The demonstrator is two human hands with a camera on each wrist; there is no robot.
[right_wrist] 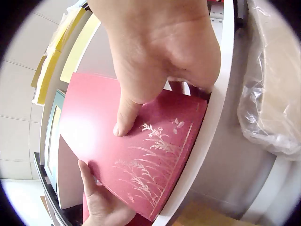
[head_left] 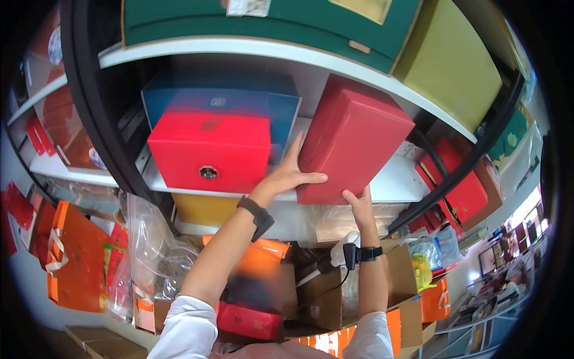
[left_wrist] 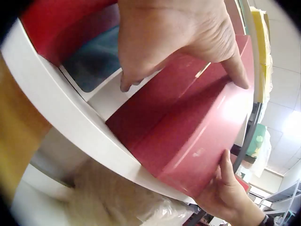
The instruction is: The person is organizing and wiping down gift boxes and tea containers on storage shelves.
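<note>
A tall dark-red box (head_left: 359, 140) stands tilted at the front of a white shelf. In the right wrist view its face (right_wrist: 155, 160) carries pale grass-like plants and small flowers. My left hand (head_left: 290, 173) is at its left side, fingers spread and straight, the thumb laid on the box near an edge. In the left wrist view those fingertips (left_wrist: 126, 84) hang over the gap beside the box. My right hand (head_left: 360, 206) holds the lower right corner, thumb on the face, the other fingers bent behind and largely hidden.
A bright red box (head_left: 209, 149) with a round clasp sits left of it, before a dark-blue box (head_left: 221, 99). Above, another shelf (head_left: 263, 46) bears a green box (head_left: 269, 24). A black post (head_left: 89, 90) stands left. Cartons (head_left: 323, 299) and orange bags (head_left: 78, 257) lie below.
</note>
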